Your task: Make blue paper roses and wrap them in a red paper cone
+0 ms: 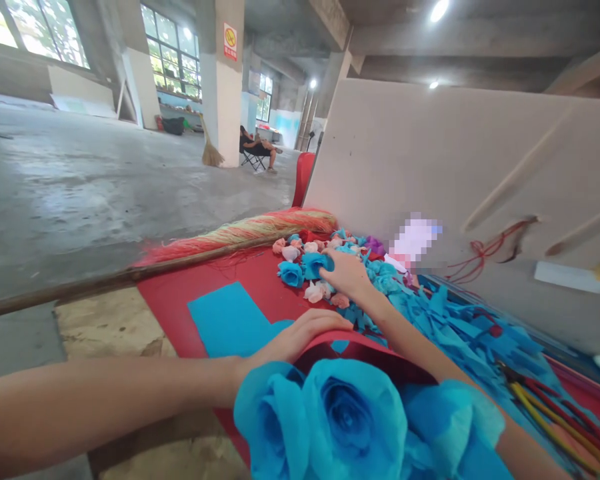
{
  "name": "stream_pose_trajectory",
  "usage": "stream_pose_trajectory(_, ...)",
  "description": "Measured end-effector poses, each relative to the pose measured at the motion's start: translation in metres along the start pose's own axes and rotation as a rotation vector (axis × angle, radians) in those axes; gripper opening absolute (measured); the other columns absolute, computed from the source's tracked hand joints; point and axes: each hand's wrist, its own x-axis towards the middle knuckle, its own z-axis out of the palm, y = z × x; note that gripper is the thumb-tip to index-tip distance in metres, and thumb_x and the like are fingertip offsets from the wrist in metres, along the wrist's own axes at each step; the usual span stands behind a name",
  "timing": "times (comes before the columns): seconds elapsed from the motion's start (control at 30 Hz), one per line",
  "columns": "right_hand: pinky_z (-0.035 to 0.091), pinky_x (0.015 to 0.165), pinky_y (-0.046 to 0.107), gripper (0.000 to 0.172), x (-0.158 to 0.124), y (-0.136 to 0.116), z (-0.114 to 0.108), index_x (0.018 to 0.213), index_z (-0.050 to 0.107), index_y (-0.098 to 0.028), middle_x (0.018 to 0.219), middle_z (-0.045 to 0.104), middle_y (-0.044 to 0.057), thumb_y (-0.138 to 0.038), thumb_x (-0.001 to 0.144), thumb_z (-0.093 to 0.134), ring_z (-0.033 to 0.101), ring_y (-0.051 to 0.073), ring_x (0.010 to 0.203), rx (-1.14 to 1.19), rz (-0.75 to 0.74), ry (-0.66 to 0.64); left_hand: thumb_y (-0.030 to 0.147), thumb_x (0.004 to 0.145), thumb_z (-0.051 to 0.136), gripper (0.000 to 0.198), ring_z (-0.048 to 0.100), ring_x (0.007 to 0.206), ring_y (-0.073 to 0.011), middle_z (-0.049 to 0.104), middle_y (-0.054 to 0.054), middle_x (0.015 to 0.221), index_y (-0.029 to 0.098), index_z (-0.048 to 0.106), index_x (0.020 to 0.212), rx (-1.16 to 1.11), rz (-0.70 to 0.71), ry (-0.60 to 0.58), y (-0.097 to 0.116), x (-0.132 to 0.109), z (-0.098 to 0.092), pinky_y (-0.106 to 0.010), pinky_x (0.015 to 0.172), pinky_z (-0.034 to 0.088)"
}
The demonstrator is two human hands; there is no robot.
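Note:
Large blue paper roses [347, 413] fill the bottom of the head view, close to the camera, beside a dark red curved rim [375, 348]. My left hand [305, 331] is bent over the far edge of this rim, its fingertips partly hidden. Farther out, the fingers and thumb of my right hand [349, 272] close around a small blue paper rose [315, 265]. It sits among small pink and white paper flowers [315, 291], near another blue rose [291, 274]. A flat blue paper sheet [230, 317] lies left of my left hand on the red tabletop [167, 303].
Blue paper scraps [460, 327] lie heaped at the right, with yellow-handled pliers [535, 413] near them. A pole [80, 288] and a pink-and-yellow fibre bundle [240, 233] cross the table's far side. Behind stands a pale board [445, 153]. A person [260, 147] sits far off.

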Motion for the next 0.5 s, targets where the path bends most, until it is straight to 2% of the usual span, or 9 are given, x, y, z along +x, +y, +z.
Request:
stream_pose_trajectory(0.1, 0.045, 0.077, 0.035, 0.022, -0.005, 0.0, -0.004, 0.102, 0.053, -0.016, 0.097, 0.054, 0.005, -0.031, 0.088, 0.044, 0.053, 0.017, 0.087, 0.054, 0.057, 0.057, 0.046, 0.084, 0.033, 0.042, 0.046, 0.112, -0.023, 0.05, -0.001, 0.116, 0.026, 0.043, 0.119, 0.021, -0.009, 0.034, 0.0, 0.001, 0.0, -0.039, 0.095, 0.035)
stream_pose_trajectory(0.2, 0.045, 0.078, 0.037, 0.023, -0.006, 0.005, -0.026, 0.102, 0.053, -0.015, 0.1, 0.053, 0.006, -0.031, 0.088, 0.045, 0.052, 0.018, 0.09, 0.148, 0.131, 0.142, 0.046, 0.083, 0.035, 0.043, 0.046, 0.112, -0.0228, 0.052, -0.002, 0.116, 0.023, 0.044, 0.118, 0.028, 0.008, 0.052, 0.0, 0.002, -0.004, -0.036, 0.097, 0.035)
stream_pose_trajectory(0.37, 0.047, 0.073, 0.033, 0.024, -0.017, 0.012, -0.092, 0.099, 0.054, -0.012, 0.095, 0.055, 0.005, -0.031, 0.088, 0.044, 0.054, 0.016, 0.084, 0.351, 0.261, 0.315, 0.048, 0.081, 0.04, 0.047, 0.045, 0.112, -0.0276, 0.052, -0.006, 0.118, 0.02, 0.046, 0.118, 0.031, 0.016, 0.096, -0.004, 0.003, -0.007, -0.04, 0.098, 0.034)
stream_pose_trajectory(0.5, 0.046, 0.065, 0.029, 0.029, -0.052, 0.0, -0.149, 0.101, 0.054, -0.013, 0.096, 0.056, 0.007, -0.035, 0.084, 0.049, 0.055, 0.014, 0.076, 0.474, 0.253, 0.503, 0.038, 0.08, 0.049, 0.042, 0.043, 0.111, -0.0287, 0.047, -0.006, 0.12, 0.024, 0.044, 0.119, 0.036, -0.04, 0.157, -0.001, 0.003, -0.006, -0.046, 0.094, 0.037)
